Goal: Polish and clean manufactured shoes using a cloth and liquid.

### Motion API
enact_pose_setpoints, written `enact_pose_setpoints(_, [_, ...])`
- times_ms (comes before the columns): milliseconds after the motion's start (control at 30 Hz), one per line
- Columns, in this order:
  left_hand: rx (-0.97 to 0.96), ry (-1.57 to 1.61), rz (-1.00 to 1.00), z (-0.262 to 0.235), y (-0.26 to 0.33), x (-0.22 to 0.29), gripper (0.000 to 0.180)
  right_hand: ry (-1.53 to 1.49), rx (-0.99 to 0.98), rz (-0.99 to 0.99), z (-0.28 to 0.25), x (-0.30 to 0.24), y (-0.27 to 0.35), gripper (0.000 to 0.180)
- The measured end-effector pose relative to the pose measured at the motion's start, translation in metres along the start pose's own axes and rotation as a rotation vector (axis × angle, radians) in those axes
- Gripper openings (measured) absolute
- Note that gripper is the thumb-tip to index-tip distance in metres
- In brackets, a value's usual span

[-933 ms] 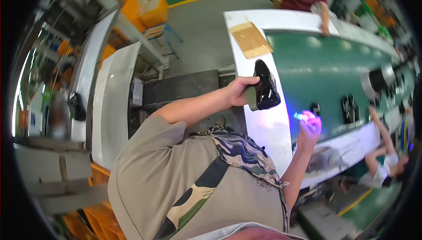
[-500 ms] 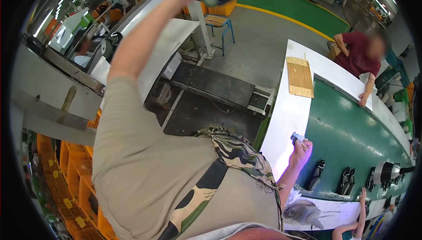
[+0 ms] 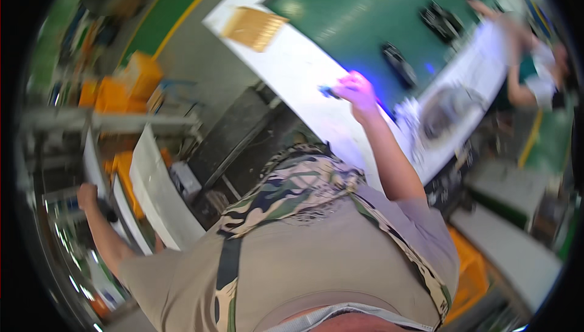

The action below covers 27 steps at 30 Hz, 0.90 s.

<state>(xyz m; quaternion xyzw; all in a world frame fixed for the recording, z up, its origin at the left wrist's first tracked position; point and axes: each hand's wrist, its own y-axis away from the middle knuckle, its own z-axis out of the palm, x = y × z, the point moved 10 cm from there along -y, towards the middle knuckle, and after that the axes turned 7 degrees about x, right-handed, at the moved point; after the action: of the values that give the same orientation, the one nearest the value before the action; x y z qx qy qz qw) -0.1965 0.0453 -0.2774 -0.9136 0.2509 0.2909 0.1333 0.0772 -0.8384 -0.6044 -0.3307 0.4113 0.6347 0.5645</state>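
My right hand (image 3: 356,90) is raised over the white ledge beside the green conveyor belt, under violet light. Its fingers are closed on a small crumpled blue-and-white rag (image 3: 329,91), which pokes out on the left. Stretched far to the left, my left hand (image 3: 87,196) is curled beside a dark blurred shape near upright white panels (image 3: 159,177). Whatever that hand holds is hidden or smeared by motion. A dark shoe (image 3: 399,65) lies on the belt (image 3: 340,25) beyond my right hand, with more dark shoes (image 3: 441,22) farther along.
A flat piece of cardboard (image 3: 254,28) lies on the white ledge (image 3: 292,70). A grey bag-like heap (image 3: 451,110) and crumpled white material (image 3: 407,113) sit to the right. A co-worker (image 3: 529,64) is at the far right. Orange crates (image 3: 131,86) stand at back left.
My body and view have turned, so the belt now lies ahead. My left arm has swung down to the far left; the dark shoe it held no longer shows clearly. My right hand keeps the rag.
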Motion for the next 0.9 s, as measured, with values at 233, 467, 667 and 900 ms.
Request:
enact_pose_setpoints(233, [-0.361,1.071,0.769,-0.15,0.173,0.528,0.044,-0.128,0.267,-0.108,-0.107,-0.014,0.053,0.025])
enact_pose_setpoints(467, [-1.387,0.957,1.034,-0.106,0.566,0.874,0.079,-0.014,0.644,-0.193,-0.182,-0.043,0.158,0.022])
enact_pose_setpoints(667, [-1.64,1.234,0.664,-0.136,0.714,1.007,0.097,-0.002,1.208,-0.235,-0.231,-0.048,0.301,0.026])
enact_pose_setpoints(900, [-1.546,1.186,0.599,-0.142,0.707,1.071,0.049,-0.272,1.462,-0.419,-0.221,0.006,0.389,0.025])
